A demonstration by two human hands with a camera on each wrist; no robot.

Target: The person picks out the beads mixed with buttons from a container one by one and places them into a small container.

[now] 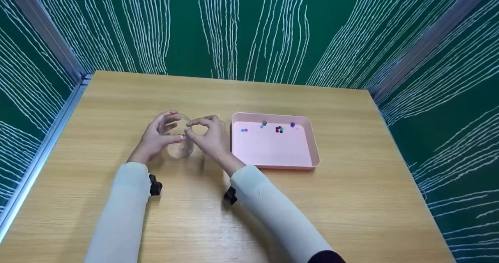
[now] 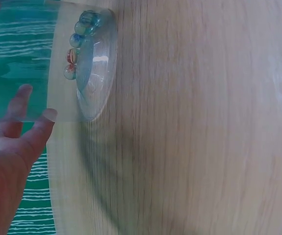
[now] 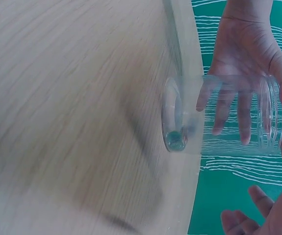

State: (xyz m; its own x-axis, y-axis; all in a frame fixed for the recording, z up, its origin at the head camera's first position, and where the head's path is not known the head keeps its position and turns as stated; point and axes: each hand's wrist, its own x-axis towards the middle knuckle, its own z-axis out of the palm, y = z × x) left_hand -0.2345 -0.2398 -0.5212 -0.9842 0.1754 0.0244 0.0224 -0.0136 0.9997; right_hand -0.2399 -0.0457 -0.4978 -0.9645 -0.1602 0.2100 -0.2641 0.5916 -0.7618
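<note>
Steadying a clear round plastic jar (image 1: pixel 178 138) upright on the wooden tabletop (image 1: pixel 218 216), my left hand (image 1: pixel 156 138) curls around its side while my right hand (image 1: pixel 208 136) pinches a small marble (image 1: pixel 186 129) over its mouth; the pink tray (image 1: pixel 312 138) sits just beside.

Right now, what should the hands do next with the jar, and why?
Probably let go of the marble over the jar's mouth. The left hand steadies the clear jar on the table, and the right hand pinches something tiny at its rim. Marbles already lie at the jar's bottom; more wait in the pink tray.
</note>
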